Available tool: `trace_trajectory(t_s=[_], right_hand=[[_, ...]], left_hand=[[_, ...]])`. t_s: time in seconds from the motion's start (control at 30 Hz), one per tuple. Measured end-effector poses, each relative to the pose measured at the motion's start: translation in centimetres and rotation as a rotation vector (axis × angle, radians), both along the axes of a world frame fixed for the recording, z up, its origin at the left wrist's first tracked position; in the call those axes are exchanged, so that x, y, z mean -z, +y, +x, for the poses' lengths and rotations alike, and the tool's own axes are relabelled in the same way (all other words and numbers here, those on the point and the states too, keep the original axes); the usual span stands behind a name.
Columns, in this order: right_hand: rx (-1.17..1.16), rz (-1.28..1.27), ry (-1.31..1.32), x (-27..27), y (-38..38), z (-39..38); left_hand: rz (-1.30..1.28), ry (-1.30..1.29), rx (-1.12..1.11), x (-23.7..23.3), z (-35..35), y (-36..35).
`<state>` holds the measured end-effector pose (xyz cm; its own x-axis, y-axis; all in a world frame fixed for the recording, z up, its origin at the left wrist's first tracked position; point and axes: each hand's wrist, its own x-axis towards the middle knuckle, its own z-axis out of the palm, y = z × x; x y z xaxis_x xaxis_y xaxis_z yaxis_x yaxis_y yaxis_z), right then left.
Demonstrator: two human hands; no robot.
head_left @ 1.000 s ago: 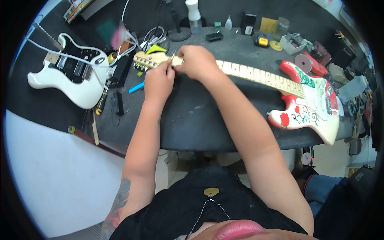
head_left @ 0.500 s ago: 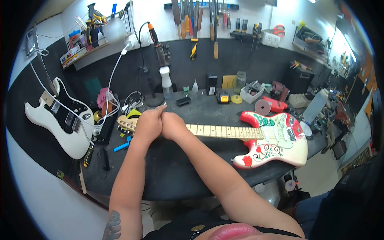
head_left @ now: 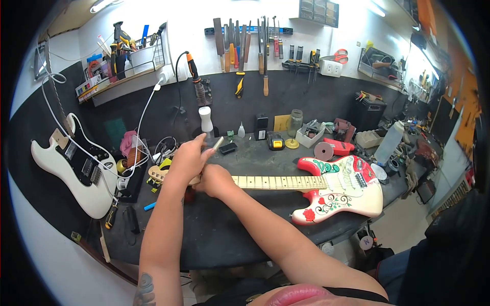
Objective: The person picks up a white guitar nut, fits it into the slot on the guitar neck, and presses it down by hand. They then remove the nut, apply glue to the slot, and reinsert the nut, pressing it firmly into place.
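An electric guitar (head_left: 342, 191) with a cream and red painted body lies across the black workbench, its headstock (head_left: 157, 173) to the left. My left hand (head_left: 188, 157) is raised over the headstock end of the neck, thumb and fingers closed on a small pale stick (head_left: 218, 143) that points up to the right. Close beside it, my right hand (head_left: 217, 181) is curled round the guitar neck (head_left: 275, 182) near the headstock; its fingertips are mostly hidden. A blue tool (head_left: 150, 206) shows partly behind my left forearm.
A white guitar body (head_left: 76, 173) leans at the left. Along the back stand a white-capped bottle (head_left: 205, 120), a glass jar (head_left: 295, 122), a tape measure (head_left: 275, 142) and a red power tool (head_left: 338, 147). Files (head_left: 232, 46) hang on the wall. White cables loop at the left.
My hands were pressed together over the neck and are now apart. The left has risen, showing the pale stick; the right sits lower on the neck. The view has tilted up slightly.
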<state>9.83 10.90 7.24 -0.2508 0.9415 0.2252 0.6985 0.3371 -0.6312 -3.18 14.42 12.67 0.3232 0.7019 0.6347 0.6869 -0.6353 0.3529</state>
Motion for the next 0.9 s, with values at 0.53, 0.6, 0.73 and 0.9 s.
trace_trajectory(t_s=[0.53, 0.6, 0.73, 0.9], right_hand=[[0.039, 0.002, -0.230, -13.0, 0.7, 8.2], [0.203, 0.155, -0.151, -19.3, 3.3, 12.7], [0.432, 0.767, 0.013, -29.6, 13.8, 27.7], [0.945, 0.909, -0.240, -40.4, 16.5, 43.0]], left_hand=[[-0.008, 0.087, -0.021, 6.9, -2.6, -3.7], [-0.058, 0.076, -0.039, 7.3, -2.3, -3.7], [-0.030, 0.084, -0.078, 7.0, -2.2, -4.2], [-0.011, 0.106, -0.106, 7.0, -1.8, -4.3]])
